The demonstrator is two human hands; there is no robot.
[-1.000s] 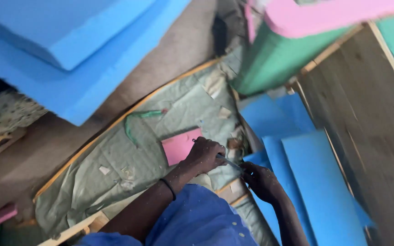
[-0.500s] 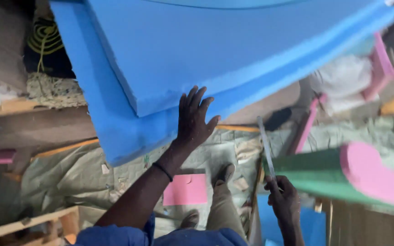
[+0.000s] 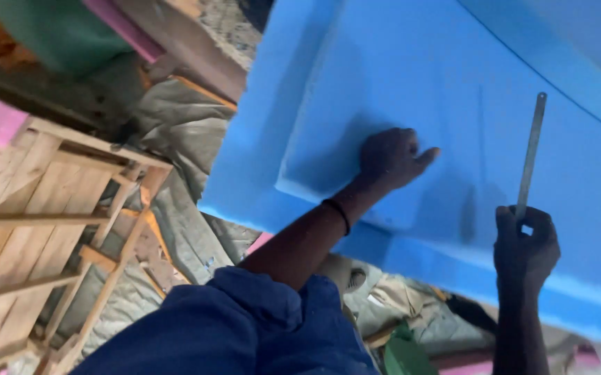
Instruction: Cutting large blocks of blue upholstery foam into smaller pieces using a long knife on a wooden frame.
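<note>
Hands (image 3: 394, 158) on blue foam (image 3: 412, 76) w/ blade (image 3: 530, 156)

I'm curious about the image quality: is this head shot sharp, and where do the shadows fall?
Head view: slightly soft all over; the left hand casts a dark shadow on the blue foam slab; the metal ruler in the right hand throws a faint one; no glare.

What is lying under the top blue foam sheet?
Under the top foam sheet lies a second, larger blue sheet; its edge shows at the left and bottom. The left hand presses on the top sheet. What lies below both sheets is covered.
</note>
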